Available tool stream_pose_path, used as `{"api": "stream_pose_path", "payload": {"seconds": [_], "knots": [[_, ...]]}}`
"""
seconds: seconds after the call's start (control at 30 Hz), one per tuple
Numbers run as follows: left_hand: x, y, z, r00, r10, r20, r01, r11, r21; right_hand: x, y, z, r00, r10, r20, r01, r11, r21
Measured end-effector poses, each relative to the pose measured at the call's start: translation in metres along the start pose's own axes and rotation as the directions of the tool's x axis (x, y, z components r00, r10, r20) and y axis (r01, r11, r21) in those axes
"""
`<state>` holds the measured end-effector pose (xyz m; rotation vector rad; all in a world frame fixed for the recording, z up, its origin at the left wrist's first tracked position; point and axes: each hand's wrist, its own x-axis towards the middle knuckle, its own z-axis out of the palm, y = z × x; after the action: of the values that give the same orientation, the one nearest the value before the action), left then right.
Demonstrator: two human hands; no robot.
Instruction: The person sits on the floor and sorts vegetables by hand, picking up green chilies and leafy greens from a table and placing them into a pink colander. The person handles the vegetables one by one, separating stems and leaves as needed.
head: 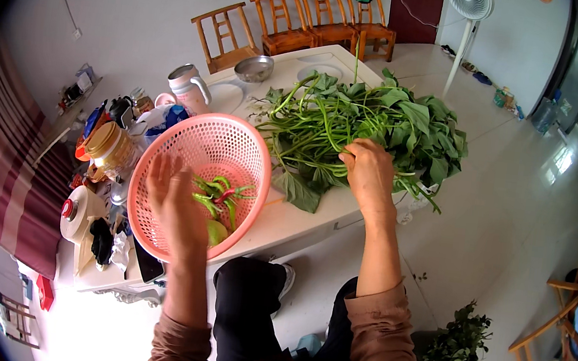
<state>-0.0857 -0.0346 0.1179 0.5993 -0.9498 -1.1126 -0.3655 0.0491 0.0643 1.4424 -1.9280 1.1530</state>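
Note:
My left hand [174, 205], blurred, is over the near left side of a pink perforated plastic basket [264, 178]; its fingers are raised and I see nothing held in it. Inside the basket lie several green chili peppers [231, 211], a red chili pepper [224, 195] and a rounded green vegetable or fruit [216, 232], partly covered by my left hand. To the right, a large heap of leafy greens with long stems [419, 118] is spread over the table [284, 223]. My right hand [372, 176] pinches green stems [334, 137] at the heap's near side.
Left of the basket are a pale mug with a handle [190, 89], a lidded jar [108, 144] and a paper roll [84, 213]. A metal bowl [253, 68] stands farther back. Wooden chairs [284, 38] line the wall. More leafy greens [454, 349] sit low at right.

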Motion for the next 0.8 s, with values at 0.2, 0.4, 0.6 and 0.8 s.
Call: {"api": "stream_pose_path", "payload": {"seconds": [0.2, 0.4, 0.6, 0.8], "knots": [[-0.046, -0.036, 0.080, 0.906, -0.103, 0.410, 0.163, 0.980, -0.114, 0.014, -0.019, -0.016, 0.887, 0.450, 0.099, -0.448, 0.793, 0.414], [-0.061, -0.098, 0.104, 0.761, -0.326, 0.561, 0.420, 0.906, -0.044, 0.021, -0.026, -0.052, 0.873, 0.467, 0.141, -0.418, 0.566, 0.711], [-0.047, -0.107, 0.103, 0.601, -0.484, 0.636, 0.716, 0.680, -0.158, 0.015, -0.063, -0.096, 0.976, 0.188, 0.112, -0.219, 0.825, 0.521], [-0.028, -0.102, 0.095, 0.446, -0.527, 0.724, 0.735, 0.677, 0.039, 0.001, -0.092, -0.099, 0.895, -0.089, 0.438, 0.084, 0.996, 0.030]]}}
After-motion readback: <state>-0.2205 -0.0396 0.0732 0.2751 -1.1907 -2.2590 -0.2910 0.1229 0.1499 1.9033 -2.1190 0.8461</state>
